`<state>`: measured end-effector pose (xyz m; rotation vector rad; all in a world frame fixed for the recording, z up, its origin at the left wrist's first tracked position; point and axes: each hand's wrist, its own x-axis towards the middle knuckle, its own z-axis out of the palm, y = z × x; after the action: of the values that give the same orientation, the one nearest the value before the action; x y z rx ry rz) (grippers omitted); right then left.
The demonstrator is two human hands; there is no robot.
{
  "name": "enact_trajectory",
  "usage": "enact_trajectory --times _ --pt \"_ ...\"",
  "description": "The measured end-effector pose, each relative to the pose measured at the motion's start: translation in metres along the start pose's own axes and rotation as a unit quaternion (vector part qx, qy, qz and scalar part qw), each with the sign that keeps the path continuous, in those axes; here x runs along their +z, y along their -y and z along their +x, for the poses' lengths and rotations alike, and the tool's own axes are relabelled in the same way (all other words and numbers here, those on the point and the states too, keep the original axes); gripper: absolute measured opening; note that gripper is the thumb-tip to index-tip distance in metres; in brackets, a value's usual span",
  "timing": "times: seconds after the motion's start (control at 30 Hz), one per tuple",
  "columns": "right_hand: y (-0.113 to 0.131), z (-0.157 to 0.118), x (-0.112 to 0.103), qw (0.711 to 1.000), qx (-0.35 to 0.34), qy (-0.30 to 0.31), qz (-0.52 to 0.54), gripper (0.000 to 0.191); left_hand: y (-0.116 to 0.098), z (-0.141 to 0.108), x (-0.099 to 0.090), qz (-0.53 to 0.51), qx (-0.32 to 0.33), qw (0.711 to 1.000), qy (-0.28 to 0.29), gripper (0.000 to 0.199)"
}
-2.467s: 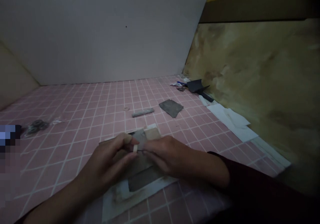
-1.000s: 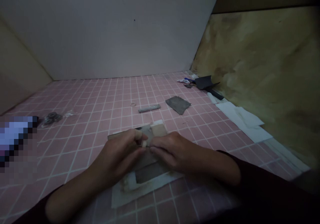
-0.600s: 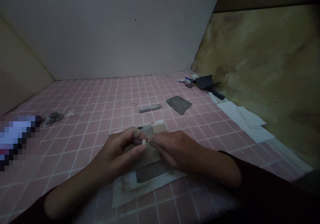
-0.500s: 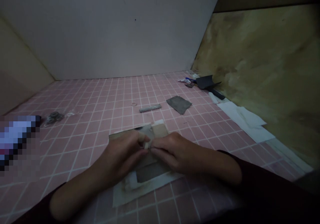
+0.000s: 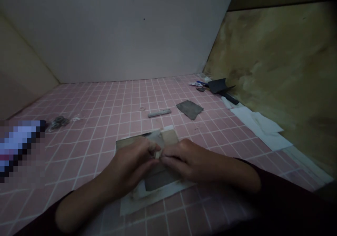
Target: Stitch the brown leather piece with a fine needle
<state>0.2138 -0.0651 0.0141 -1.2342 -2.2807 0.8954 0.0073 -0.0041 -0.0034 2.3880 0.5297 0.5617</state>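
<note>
My left hand (image 5: 134, 160) pinches a small pale piece (image 5: 158, 155) between thumb and fingers, its shape partly hidden. Right beside it, the closed fingertips of my right hand (image 5: 184, 158) meet at the same piece; whatever they grip is too small to make out. Both hands are above a stack of papers and grey sheets (image 5: 160, 182), which lies at an angle on the pink checked surface.
Beyond the hands on the pink checked surface (image 5: 126, 102) lie a pale ring (image 5: 142, 109), a grey bar (image 5: 159, 113) and a grey sheet (image 5: 190, 109). A bag of dark rings (image 5: 59, 122) and a blurred-out device (image 5: 19, 141) are left; white papers (image 5: 252, 127) and a black scoop-like object (image 5: 218, 85) are right.
The whole view has shifted slightly. Both hands keep their fingertips together over the stack, and the small pale piece between them looks slightly more upright.
</note>
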Motion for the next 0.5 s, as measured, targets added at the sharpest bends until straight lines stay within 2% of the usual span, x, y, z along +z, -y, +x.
enact_trajectory --times 0.07,0.1,0.23,0.3,0.37,0.5 --pt "-0.001 0.001 -0.004 0.998 0.003 0.036 0.055 0.032 0.0 -0.001 0.002 0.031 0.03 0.999 -0.004 0.015" --pt "-0.002 0.002 -0.003 0.998 0.001 0.034 0.056 0.032 0.0 -0.001 0.002 0.038 0.033 0.999 -0.008 0.015" --pt "-0.011 0.001 0.01 0.993 -0.014 -0.078 -0.091 0.017 0.0 0.002 -0.005 0.004 -0.008 1.0 -0.003 0.011" --pt "-0.013 0.0 0.014 0.984 -0.007 -0.098 -0.146 0.011 0.001 0.002 -0.007 -0.015 -0.026 1.0 0.0 0.009" --pt "-0.011 0.001 0.014 0.987 0.002 -0.081 -0.137 0.012 0.002 0.002 -0.007 -0.002 -0.027 1.0 -0.011 0.01" --pt "-0.005 0.003 0.003 1.0 0.008 -0.003 -0.023 0.028 0.005 0.0 -0.002 0.05 0.005 0.999 -0.006 0.016"
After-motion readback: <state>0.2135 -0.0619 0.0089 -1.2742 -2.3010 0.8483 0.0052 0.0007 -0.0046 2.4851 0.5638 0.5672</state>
